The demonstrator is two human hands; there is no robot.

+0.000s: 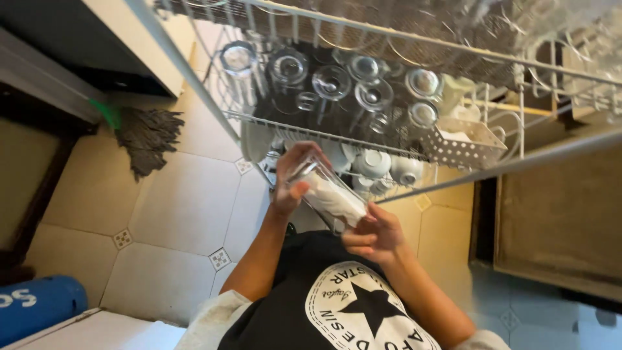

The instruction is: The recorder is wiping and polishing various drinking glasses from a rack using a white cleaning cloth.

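Both hands hold one clear glass (327, 192): left hand's (290, 181) grip wraps it, right hand (374, 234) pinches its end.

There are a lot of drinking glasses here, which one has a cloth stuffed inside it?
The clear glass held in both hands, left hand and right hand; the racked glasses above hold nothing.

Two hands (291, 178) hold one clear glass (327, 191) stuffed with one white cloth (334, 198), about eight upturned glasses (332, 81) fill the wire rack (337, 133), and one mop (148, 133) lies on the tiles.
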